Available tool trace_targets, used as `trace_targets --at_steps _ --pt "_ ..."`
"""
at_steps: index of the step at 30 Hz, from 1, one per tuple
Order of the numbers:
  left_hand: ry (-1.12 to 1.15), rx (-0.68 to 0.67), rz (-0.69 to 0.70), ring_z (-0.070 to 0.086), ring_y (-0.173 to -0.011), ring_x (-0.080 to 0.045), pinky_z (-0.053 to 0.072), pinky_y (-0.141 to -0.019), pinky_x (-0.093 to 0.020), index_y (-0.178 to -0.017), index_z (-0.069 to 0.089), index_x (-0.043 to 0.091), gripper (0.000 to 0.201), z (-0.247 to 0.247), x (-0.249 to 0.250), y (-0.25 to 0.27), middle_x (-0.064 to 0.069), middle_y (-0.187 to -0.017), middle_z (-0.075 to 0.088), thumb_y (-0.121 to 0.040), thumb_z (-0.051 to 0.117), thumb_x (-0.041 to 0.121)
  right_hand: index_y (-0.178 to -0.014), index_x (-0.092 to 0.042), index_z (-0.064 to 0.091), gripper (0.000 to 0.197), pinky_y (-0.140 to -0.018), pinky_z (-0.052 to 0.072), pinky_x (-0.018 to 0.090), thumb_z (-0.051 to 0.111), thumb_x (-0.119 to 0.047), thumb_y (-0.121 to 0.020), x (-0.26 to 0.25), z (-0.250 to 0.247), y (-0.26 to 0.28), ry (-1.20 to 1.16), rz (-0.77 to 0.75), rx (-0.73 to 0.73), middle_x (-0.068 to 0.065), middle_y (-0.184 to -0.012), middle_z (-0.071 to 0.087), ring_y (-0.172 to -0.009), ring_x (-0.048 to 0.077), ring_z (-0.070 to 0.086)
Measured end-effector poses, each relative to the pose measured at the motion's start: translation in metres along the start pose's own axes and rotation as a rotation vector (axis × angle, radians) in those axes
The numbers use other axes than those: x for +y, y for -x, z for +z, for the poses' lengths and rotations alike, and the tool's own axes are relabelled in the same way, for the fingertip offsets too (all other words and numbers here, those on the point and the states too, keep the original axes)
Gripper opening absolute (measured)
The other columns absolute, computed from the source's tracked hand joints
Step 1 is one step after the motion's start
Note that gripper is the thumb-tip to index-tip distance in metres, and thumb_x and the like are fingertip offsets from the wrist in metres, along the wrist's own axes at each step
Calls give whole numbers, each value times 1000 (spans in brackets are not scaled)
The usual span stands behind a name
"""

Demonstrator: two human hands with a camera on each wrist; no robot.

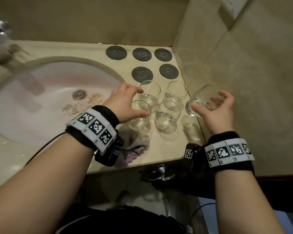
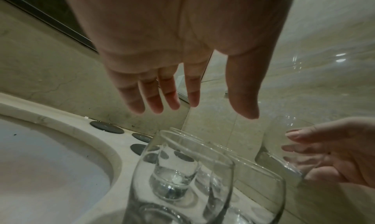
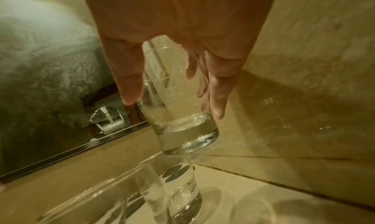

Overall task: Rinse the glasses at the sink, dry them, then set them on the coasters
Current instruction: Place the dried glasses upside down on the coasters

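Note:
Several dark round coasters (image 1: 142,54) lie bare at the back of the counter (image 1: 162,149). In front of them stand several clear glasses, the nearest at front left (image 1: 139,119) (image 2: 182,171) and front right (image 1: 167,115). My right hand (image 1: 205,103) (image 3: 174,105) grips one more glass (image 1: 200,102) (image 3: 182,128) (image 2: 280,147) between thumb and fingers, lifted off the counter and tilted beside the right wall. My left hand (image 1: 144,102) (image 2: 221,108) hovers with straight, spread fingers over the two left glasses and holds nothing.
A white sink basin (image 1: 41,102) with a drain (image 1: 79,94) is at the left, and a chrome faucet (image 1: 0,39) is blurred at the far left. A crumpled cloth (image 1: 135,146) lies near the counter's front edge. A tiled wall (image 1: 243,81) closes the right side.

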State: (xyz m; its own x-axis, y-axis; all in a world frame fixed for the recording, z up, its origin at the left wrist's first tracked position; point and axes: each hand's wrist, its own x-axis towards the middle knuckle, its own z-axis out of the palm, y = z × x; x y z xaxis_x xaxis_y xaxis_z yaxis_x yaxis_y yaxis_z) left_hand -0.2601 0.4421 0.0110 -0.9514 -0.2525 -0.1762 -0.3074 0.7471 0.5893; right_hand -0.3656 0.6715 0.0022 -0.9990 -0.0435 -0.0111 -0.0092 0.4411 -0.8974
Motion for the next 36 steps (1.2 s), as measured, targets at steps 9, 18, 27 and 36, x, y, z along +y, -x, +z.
trace_targets --at_steps 9,18,27,36 --pt "-39 -29 -66 29 -134 -22 24 -106 -31 -138 38 28 73 4 6 1 -2 -142 32 -75 73 42 -139 -17 27 87 -96 40 29 81 -14 -71 30 17 -6 59 84 -65 7 -135 43 -118 21 49" --pt "-39 -90 -74 30 -134 -24 27 -109 -35 -139 36 24 79 12 11 -5 -4 -144 30 -73 76 40 -141 -20 24 89 -103 37 33 80 -12 -72 47 22 -11 114 152 -112 7 -139 40 -126 22 43" --pt "-57 -106 -86 27 -135 -24 25 -110 -34 -140 35 24 80 19 14 -6 -4 -144 30 -73 76 39 -140 -20 24 93 -107 38 42 83 -18 -68 55 27 -10 133 165 -114 9 -139 40 -125 23 44" --pt "-235 -69 -119 32 -126 -27 38 -102 -40 -140 32 25 78 35 20 -5 -6 -137 32 -74 73 32 -148 -27 8 107 -113 29 41 80 -11 -71 40 14 -7 179 181 -218 9 -154 21 -139 24 28"
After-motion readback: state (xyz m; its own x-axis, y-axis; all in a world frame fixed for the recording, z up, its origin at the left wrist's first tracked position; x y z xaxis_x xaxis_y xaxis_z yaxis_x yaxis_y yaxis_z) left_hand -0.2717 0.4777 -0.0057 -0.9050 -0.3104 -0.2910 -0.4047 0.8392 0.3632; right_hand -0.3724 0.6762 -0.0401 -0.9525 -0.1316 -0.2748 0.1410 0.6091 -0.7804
